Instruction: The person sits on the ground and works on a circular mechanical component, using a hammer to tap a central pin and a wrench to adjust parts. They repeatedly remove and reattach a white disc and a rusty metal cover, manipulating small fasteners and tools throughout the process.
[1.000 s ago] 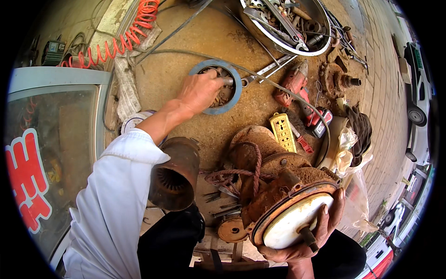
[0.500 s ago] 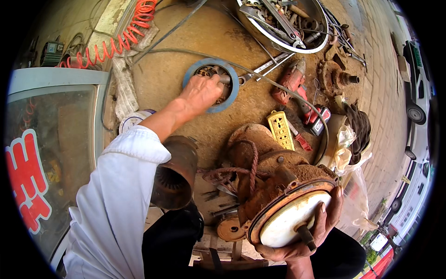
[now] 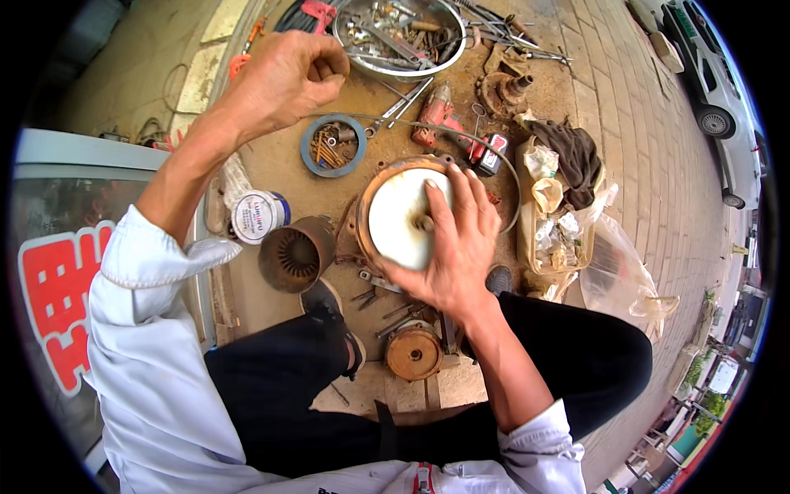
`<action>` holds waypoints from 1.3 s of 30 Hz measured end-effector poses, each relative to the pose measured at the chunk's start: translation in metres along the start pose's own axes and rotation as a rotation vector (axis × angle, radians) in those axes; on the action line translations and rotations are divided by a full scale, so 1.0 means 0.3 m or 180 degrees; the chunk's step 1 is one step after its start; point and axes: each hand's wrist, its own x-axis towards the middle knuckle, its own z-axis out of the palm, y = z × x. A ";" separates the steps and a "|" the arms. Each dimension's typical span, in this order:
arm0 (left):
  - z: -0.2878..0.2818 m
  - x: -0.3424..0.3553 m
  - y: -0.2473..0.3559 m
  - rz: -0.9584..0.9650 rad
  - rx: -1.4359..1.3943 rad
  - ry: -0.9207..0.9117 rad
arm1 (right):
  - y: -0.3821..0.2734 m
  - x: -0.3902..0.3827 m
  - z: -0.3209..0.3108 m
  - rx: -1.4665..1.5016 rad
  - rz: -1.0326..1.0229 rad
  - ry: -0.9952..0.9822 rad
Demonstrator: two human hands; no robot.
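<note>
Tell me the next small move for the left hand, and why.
I'd lower the left hand to the free left edge of the white disc to help steady it. The right hand is spread over its other side, by the shaft, while the left is raised away; whether it holds something small is unclear.

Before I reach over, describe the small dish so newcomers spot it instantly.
Find the metal basin of tools near the picture's top. Below it, slightly left, lies a smaller dish of metal parts. Unlike the silvery basin, it has a broad blue rim.
</note>
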 end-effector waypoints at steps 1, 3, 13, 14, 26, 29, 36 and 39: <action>-0.077 -0.023 0.112 0.0042 -0.0022 0.0074 | -0.005 0.006 -0.004 0.0025 -0.0029 0.0059; -0.170 -0.091 0.293 0.0014 -0.0153 0.0150 | -0.009 -0.004 -0.011 0.0113 -0.0035 0.0006; 0.156 -0.545 0.491 -0.1274 -0.2287 0.0968 | 0.085 0.114 -0.509 0.0618 0.0686 -0.1535; 0.222 -0.572 0.466 -0.1317 -0.2436 0.1074 | 0.092 0.096 -0.570 0.0667 0.0632 -0.1327; 0.436 -0.509 0.390 -0.1287 -0.2075 0.1425 | 0.094 -0.027 -0.790 0.0146 -0.0161 -0.0595; 0.437 -0.501 0.413 -0.1184 -0.2174 0.1546 | 0.105 -0.017 -0.797 0.0135 -0.0125 -0.0616; 0.457 -0.493 0.393 -0.1105 -0.1959 0.1496 | 0.110 0.001 -0.805 0.0124 -0.0082 -0.0820; 0.467 -0.488 0.393 -0.1108 -0.1908 0.1485 | 0.114 -0.003 -0.797 0.0071 -0.0170 -0.0723</action>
